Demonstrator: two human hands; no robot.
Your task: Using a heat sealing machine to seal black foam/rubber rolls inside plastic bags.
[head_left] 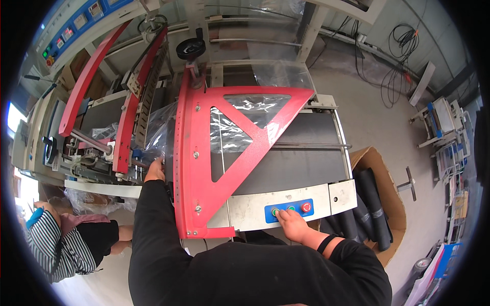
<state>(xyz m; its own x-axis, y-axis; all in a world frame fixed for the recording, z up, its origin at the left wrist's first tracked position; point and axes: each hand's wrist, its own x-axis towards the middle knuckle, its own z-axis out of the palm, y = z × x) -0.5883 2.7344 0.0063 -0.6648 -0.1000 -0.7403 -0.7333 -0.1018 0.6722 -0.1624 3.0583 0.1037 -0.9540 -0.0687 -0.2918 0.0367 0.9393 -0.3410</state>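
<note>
My left hand [154, 171] is at the left of the red triangular sealing frame [186, 153], its fingers together at the lower edge of clear plastic film [159, 133]; part of the fingers is hidden. On the blue control panel [270, 218], my right hand [293, 226] reaches forward with fingertips at the green buttons, holding nothing. A red stop button [305, 207] sits just right of those fingers. Beneath the frame, more shiny clear film [229, 133] lies over the dark machine bed [301, 168].
At the right stands a cardboard box [390, 204] with dark rolls [375, 204] in it. A black handwheel [191, 49] rises behind the frame. Further left is another machine with red bars [94, 76]. A person in a striped top [61, 242] is at the lower left.
</note>
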